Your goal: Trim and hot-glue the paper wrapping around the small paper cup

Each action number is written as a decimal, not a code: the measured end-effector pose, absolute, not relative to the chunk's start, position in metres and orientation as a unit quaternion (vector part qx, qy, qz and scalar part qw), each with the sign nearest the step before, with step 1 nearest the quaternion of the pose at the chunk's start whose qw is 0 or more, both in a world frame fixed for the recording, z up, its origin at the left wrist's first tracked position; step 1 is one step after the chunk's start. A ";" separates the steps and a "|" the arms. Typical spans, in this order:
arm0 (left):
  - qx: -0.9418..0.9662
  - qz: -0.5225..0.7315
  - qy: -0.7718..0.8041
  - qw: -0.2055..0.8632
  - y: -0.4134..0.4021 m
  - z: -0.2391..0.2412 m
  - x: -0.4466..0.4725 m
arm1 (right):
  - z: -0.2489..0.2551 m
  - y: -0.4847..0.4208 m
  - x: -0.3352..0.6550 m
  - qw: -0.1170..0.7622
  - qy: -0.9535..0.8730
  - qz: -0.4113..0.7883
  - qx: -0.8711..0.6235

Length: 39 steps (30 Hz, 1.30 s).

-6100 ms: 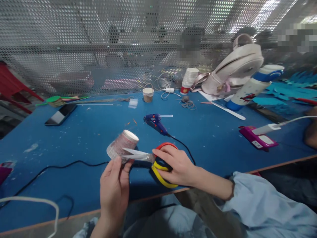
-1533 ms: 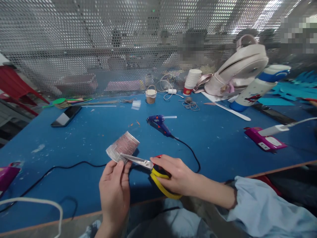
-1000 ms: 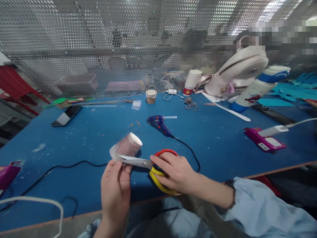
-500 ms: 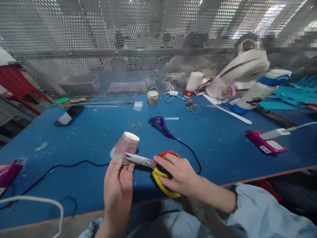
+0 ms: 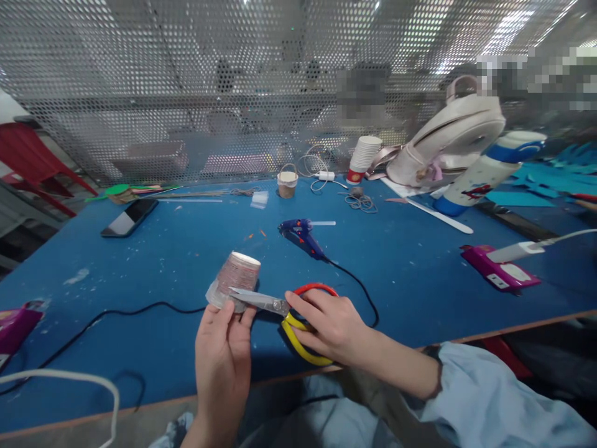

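My left hand grips a paper cup wrapped in reddish-brown cord, with a pale, filmy edging around its lower end. The cup tilts over the blue table. In my right hand are scissors with red and yellow handles, the fingers through the loops. Their blades lie against the cup's side near the pale edging, pointing left; whether they touch the edging I cannot tell. Beyond the hands lies a blue glue gun with a clear glue stick in its back.
A small basket, stacked paper cups, twine and a white knife sit farther back. A phone lies left. A bottle, backpack and purple power strip stand right. Black cable crosses the table.
The scissors and my right hand have shifted slightly left, the blades farther across the cup and closed a little more. The cup has tipped very slightly in my left hand.
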<state>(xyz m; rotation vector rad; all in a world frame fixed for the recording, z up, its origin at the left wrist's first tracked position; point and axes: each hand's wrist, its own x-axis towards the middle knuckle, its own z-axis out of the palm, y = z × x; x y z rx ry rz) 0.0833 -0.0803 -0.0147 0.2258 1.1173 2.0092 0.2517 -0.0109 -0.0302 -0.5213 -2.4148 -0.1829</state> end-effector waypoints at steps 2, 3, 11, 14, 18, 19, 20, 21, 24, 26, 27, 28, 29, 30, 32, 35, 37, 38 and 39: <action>0.090 0.797 0.444 0.399 -0.081 -0.015 0.084 | -0.031 -0.010 0.252 0.323 -0.924 -0.071 -0.194; 0.089 0.797 0.446 0.396 -0.082 -0.015 0.084 | -0.031 -0.010 0.252 0.322 -0.924 -0.074 -0.191; 0.076 0.788 0.476 0.383 -0.082 -0.020 0.082 | -0.031 -0.007 0.252 0.326 -0.924 -0.047 -0.196; 0.078 0.783 0.489 0.377 -0.082 -0.021 0.082 | -0.031 -0.007 0.252 0.324 -0.924 -0.048 -0.197; 0.107 0.789 0.469 0.382 -0.083 -0.020 0.084 | -0.031 -0.006 0.252 0.350 -0.917 -0.020 -0.189; 0.115 0.794 0.455 0.385 -0.082 -0.019 0.084 | -0.031 -0.006 0.252 0.357 -0.914 -0.012 -0.195; 0.120 0.800 0.440 0.391 -0.082 -0.018 0.084 | -0.030 -0.006 0.252 0.360 -0.911 -0.007 -0.203; 0.122 0.804 0.422 0.400 -0.081 -0.017 0.084 | -0.030 -0.007 0.252 0.361 -0.909 -0.006 -0.207; 0.105 0.805 0.388 0.436 -0.078 -0.015 0.082 | -0.028 -0.010 0.252 0.366 -0.908 -0.011 -0.202; 0.096 0.801 0.387 0.447 -0.078 -0.014 0.080 | -0.027 -0.011 0.253 0.368 -0.910 -0.012 -0.194; 0.097 0.799 0.387 0.450 -0.078 -0.015 0.079 | -0.027 -0.012 0.253 0.369 -0.909 -0.011 -0.193; 0.100 0.797 0.386 0.454 -0.078 -0.015 0.079 | -0.027 -0.013 0.254 0.371 -0.908 -0.010 -0.196; 0.104 0.795 0.385 0.458 -0.078 -0.016 0.078 | -0.027 -0.013 0.255 0.374 -0.905 -0.009 -0.202; 0.106 0.793 0.385 0.460 -0.079 -0.017 0.078 | -0.028 -0.013 0.255 0.376 -0.903 -0.010 -0.208; 0.101 0.793 0.393 0.454 -0.080 -0.019 0.078 | -0.030 -0.013 0.257 0.378 -0.900 -0.016 -0.218; 0.092 0.797 0.408 0.435 -0.080 -0.020 0.080 | -0.033 -0.013 0.257 0.372 -0.901 -0.039 -0.219; 0.101 0.795 0.412 0.434 -0.080 -0.019 0.082 | -0.035 -0.013 0.256 0.370 -0.901 -0.049 -0.219; 0.105 0.793 0.412 0.435 -0.081 -0.018 0.083 | -0.036 -0.013 0.255 0.369 -0.902 -0.049 -0.221; 0.109 0.792 0.413 0.437 -0.082 -0.016 0.085 | -0.036 -0.013 0.255 0.367 -0.902 -0.050 -0.223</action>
